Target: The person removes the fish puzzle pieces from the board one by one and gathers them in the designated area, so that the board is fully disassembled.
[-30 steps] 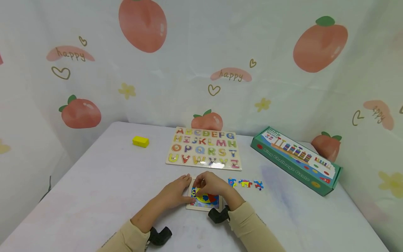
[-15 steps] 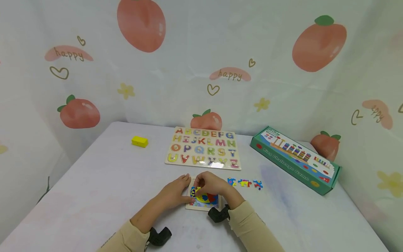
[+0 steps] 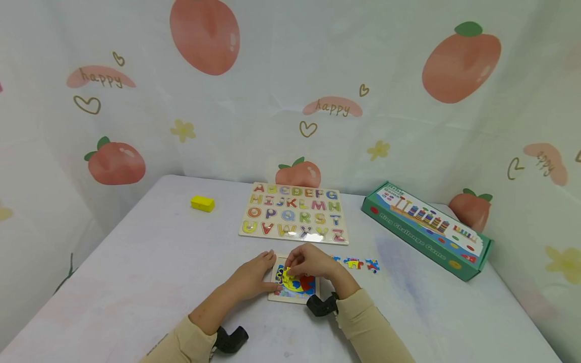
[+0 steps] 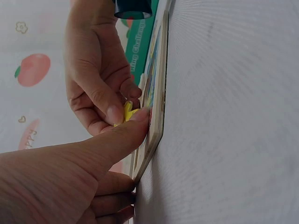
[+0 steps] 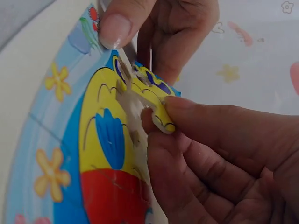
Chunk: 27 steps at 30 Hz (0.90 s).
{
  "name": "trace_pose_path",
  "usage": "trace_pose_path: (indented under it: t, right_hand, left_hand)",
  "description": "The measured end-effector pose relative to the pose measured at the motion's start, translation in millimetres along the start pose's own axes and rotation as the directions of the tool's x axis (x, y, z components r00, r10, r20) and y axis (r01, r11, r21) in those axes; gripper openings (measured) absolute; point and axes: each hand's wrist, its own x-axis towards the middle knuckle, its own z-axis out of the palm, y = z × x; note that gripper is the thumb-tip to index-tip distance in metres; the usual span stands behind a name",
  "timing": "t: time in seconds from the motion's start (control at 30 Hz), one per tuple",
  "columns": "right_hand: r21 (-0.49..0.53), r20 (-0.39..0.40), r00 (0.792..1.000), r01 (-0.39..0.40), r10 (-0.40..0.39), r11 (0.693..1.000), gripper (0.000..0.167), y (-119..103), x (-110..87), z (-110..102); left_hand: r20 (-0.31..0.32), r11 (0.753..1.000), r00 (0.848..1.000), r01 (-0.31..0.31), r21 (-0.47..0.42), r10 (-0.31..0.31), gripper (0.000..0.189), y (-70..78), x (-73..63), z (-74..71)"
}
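A small jigsaw puzzle with a wooden frame [image 3: 294, 301] lies before me, its picture a yellow, blue and red fish-like figure. My right hand [image 3: 313, 261] pinches a yellow puzzle piece [image 5: 162, 115] between thumb and fingers. That piece is tilted up above a bare gap in the picture, beside another yellow part with purple marks. My left hand [image 3: 249, 277] rests along the frame's left side, fingers extended, its thumb [image 4: 126, 135] on the front left of the puzzle. In the right wrist view the left thumbnail [image 5: 115, 31] shows close to the gap.
Several loose puzzle pieces [image 3: 353, 263] lie to the right of the puzzle, one partly behind the right hand. Behind stands an alphabet board [image 3: 293, 235]. A green game box [image 3: 426, 232] lies at the back right, a yellow block [image 3: 202, 203] at the back left.
The right hand has shifted a little up and to the right with the yellow piece in its fingers, uncovering more of the picture. The left hand stays in place.
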Motion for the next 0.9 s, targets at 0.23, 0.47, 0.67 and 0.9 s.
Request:
trace_pose_path:
  t: [0.23,0.47,0.67,0.9]
  right_hand:
    - [0.031,-0.021,1.000,0.004,-0.004,1.000,0.010,2.7,-2.6,-6.9]
    - [0.146,-0.044,0.999,-0.014,0.021,0.989,0.019,7.0,-12.2,-17.5]
    - [0.189,-0.098,0.994,-0.027,0.046,0.982,0.022,15.6,-25.2,-27.8]
    - [0.165,-0.127,0.989,-0.060,0.081,0.985,0.022,31.8,-44.6,-40.8]
  left_hand:
    - [0.002,1.000,1.000,0.014,-0.007,-0.014,0.079,-0.5,-1.2,0.6]
    - [0.003,1.000,1.000,0.012,-0.024,-0.012,0.079,2.4,-2.6,-1.9]
    - [-0.007,1.000,1.000,0.003,-0.029,-0.003,0.079,2.4,-3.0,-2.4]
    - [-0.008,0.999,1.000,-0.008,-0.046,0.008,0.079,1.2,-2.7,-1.2]
